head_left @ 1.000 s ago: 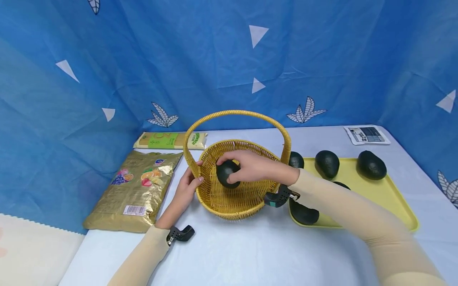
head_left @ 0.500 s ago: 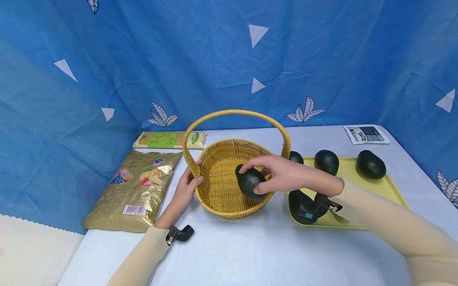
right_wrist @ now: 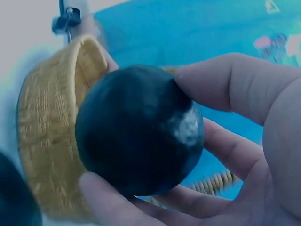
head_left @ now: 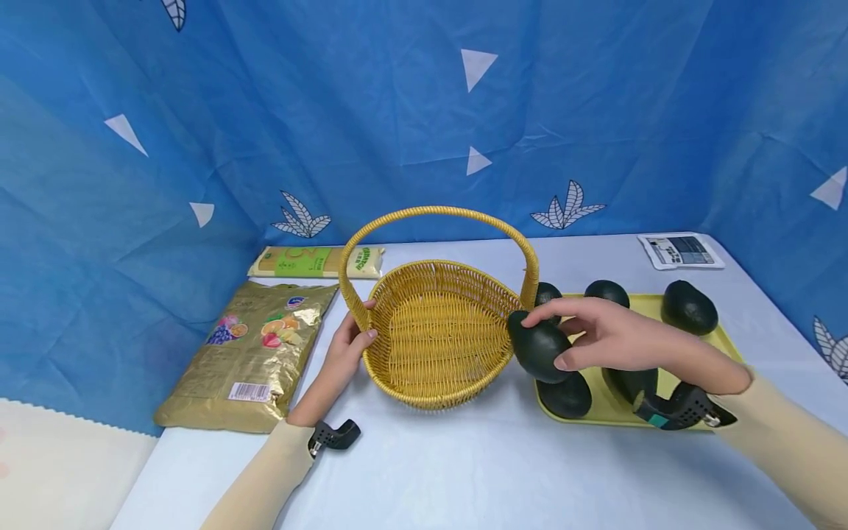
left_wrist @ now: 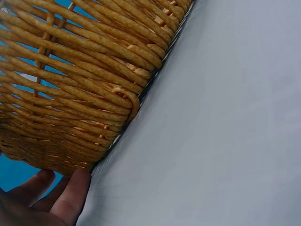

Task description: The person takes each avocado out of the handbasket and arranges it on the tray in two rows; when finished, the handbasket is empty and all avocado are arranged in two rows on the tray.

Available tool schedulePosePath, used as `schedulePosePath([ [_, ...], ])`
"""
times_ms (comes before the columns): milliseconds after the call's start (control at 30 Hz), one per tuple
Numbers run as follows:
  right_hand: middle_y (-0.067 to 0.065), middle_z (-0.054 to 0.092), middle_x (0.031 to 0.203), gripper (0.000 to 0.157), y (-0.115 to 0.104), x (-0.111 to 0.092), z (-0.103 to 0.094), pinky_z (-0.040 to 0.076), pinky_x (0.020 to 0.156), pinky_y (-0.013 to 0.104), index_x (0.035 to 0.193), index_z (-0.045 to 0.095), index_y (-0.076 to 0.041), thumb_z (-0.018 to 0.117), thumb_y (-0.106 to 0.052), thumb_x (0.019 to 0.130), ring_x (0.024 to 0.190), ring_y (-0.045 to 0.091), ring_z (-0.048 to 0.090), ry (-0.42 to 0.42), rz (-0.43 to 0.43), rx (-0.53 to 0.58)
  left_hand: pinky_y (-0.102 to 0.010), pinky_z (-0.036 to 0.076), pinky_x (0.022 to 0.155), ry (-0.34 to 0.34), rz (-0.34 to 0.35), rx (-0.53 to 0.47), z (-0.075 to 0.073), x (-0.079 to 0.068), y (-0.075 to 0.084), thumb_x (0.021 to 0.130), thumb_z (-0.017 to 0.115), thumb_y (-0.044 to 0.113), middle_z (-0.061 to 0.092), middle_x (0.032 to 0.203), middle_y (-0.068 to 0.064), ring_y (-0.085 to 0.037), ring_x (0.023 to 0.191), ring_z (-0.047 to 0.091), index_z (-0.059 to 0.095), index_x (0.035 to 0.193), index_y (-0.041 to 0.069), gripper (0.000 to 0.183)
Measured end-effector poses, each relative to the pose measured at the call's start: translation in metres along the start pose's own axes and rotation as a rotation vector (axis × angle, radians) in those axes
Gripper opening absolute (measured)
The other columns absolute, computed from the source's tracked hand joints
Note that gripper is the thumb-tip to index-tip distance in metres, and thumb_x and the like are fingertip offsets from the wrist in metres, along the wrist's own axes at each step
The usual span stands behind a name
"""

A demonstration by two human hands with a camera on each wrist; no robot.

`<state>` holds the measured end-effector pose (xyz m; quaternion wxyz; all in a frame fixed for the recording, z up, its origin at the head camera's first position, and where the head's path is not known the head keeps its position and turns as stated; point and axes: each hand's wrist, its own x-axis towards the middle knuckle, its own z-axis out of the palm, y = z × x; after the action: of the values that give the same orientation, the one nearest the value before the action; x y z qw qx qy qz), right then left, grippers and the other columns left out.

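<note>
A yellow wicker basket (head_left: 440, 353) with a tall arched handle stands in the middle of the table, nothing lying in it. My left hand (head_left: 347, 346) grips its left side at the handle's foot, thumb at the rim; fingers (left_wrist: 70, 200) show against the weave in the left wrist view. Just right of the basket, my right hand (head_left: 616, 335) pinches a dark green avocado (head_left: 538, 347) between thumb and fingers, over the left edge of a yellow tray (head_left: 645, 308). The same avocado (right_wrist: 138, 129) fills the middle of the right wrist view.
Several more avocados lie on the tray, one (head_left: 689, 307) at its back right. Left of the basket is a gold fruit-print bag (head_left: 245, 361), with a noodle pack (head_left: 311, 261) behind it. A white packet (head_left: 681, 250) lies at the back right.
My right hand has carried the avocado from inside the basket out to the right, over the tray's left edge. My left hand has stayed on the basket.
</note>
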<state>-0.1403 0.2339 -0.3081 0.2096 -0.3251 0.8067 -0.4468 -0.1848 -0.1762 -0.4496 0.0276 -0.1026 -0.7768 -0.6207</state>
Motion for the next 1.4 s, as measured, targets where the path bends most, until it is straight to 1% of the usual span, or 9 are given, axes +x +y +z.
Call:
schedulePosePath([
  [300,-0.024,0.049,0.139,0.055,0.050,-0.055,-0.024,0.060,0.073,0.029,0.140,0.057,-0.019,0.066,0.004,0.091,0.109,-0.003,0.065,0.184,0.026,-0.056,-0.013,0.044,0.097,0.002,0.014,0.009,0.000,0.000,-0.001,0.097,0.051,0.005,0.048,0.151,-0.023,-0.035,0.130,0.052,0.043,0.150,0.005,0.054],
  [633,-0.033,0.044,0.132,0.056,0.090,-0.106,-0.043,0.054,0.071,0.021,0.141,0.055,-0.020,0.064,0.004,0.092,0.100,-0.010,0.064,0.368,0.217,-0.145,-0.014,0.045,0.097,0.004,0.040,-0.017,0.002,0.001,-0.001,0.096,0.050,0.001,0.048,0.152,-0.025,-0.030,0.130,0.053,0.044,0.149,0.002,0.054],
  [767,0.000,0.045,0.143,0.052,0.103,-0.119,-0.048,0.054,0.071,0.022,0.141,0.052,-0.032,0.064,-0.008,0.097,0.097,-0.015,0.058,0.380,0.366,-0.176,-0.015,0.045,0.097,0.006,0.031,-0.010,0.001,0.001,-0.001,0.097,0.051,0.002,0.048,0.152,-0.024,-0.029,0.129,0.053,0.044,0.150,0.004,0.054],
  [867,0.031,0.035,0.148,0.048,0.112,-0.130,-0.051,0.055,0.072,0.023,0.142,0.050,-0.033,0.061,-0.014,0.100,0.094,-0.014,0.056,0.372,0.437,-0.194,-0.015,0.045,0.097,0.005,0.020,-0.006,0.001,0.000,-0.001,0.097,0.051,0.003,0.049,0.152,-0.024,-0.027,0.128,0.053,0.044,0.150,0.005,0.054],
  [967,0.037,0.029,0.150,0.048,0.121,-0.141,-0.052,0.054,0.072,0.025,0.147,0.046,-0.027,0.059,-0.017,0.102,0.095,-0.004,0.060,0.366,0.497,-0.203,-0.014,0.045,0.097,0.002,0.023,-0.002,0.000,0.000,-0.001,0.097,0.051,0.003,0.048,0.152,-0.024,-0.027,0.128,0.053,0.043,0.150,0.004,0.053],
  [1033,0.041,0.023,0.153,0.050,0.126,-0.147,-0.054,0.054,0.073,0.027,0.149,0.042,-0.022,0.057,-0.020,0.102,0.105,0.015,0.063,0.351,0.544,-0.197,-0.014,0.044,0.098,0.001,0.030,-0.002,0.000,0.000,-0.001,0.098,0.051,0.003,0.047,0.153,-0.024,-0.027,0.129,0.053,0.043,0.150,0.003,0.054],
  [1133,0.042,0.018,0.154,0.054,0.135,-0.154,-0.054,0.052,0.072,0.030,0.151,0.038,-0.014,0.057,-0.024,0.103,0.117,0.049,0.051,0.340,0.610,-0.189,-0.013,0.044,0.098,0.002,0.030,-0.006,0.000,0.001,-0.001,0.098,0.051,0.003,0.047,0.154,-0.023,-0.027,0.130,0.052,0.043,0.151,0.003,0.054],
  [1200,0.043,0.015,0.154,0.053,0.141,-0.159,-0.054,0.052,0.071,0.031,0.151,0.038,-0.014,0.057,-0.025,0.102,0.120,0.062,0.039,0.341,0.629,-0.178,-0.013,0.044,0.098,0.002,0.030,-0.007,0.000,0.001,-0.002,0.098,0.051,0.003,0.047,0.154,-0.023,-0.027,0.130,0.052,0.043,0.151,0.003,0.054],
  [1400,0.046,0.013,0.153,0.043,0.153,-0.167,-0.051,0.056,0.076,0.041,0.142,0.049,-0.031,0.060,-0.026,0.100,0.120,0.067,0.034,0.356,0.642,-0.162,-0.012,0.043,0.099,-0.003,0.048,-0.010,0.000,0.000,-0.002,0.098,0.050,0.002,0.045,0.155,-0.023,-0.032,0.133,0.050,0.043,0.151,0.002,0.053],
])
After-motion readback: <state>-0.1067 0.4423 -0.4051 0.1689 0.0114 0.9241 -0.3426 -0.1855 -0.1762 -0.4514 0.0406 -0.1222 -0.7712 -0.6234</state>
